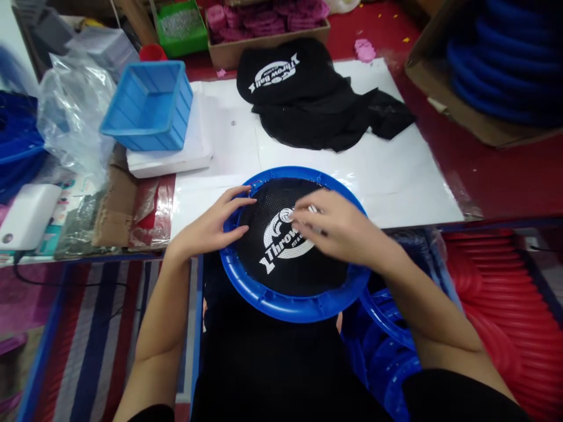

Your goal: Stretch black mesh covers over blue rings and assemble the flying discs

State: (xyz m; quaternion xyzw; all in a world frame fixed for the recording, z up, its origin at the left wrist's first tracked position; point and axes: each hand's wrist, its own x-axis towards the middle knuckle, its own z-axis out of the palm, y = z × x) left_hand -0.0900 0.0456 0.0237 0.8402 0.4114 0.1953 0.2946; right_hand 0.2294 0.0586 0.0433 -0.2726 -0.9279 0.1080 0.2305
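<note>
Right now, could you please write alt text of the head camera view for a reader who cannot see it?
A person's left hand lies across the edge of a blue ring framing black mesh printed "Throw" in white; the blurred right hand is over the mesh. Beyond, black printed fabric lies on a white sheet.

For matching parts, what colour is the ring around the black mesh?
The ring is blue; the head view shows it best.

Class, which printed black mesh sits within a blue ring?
The near mesh, under the right hand, inside the blue ring; the far printed mesh lies unframed.
</note>
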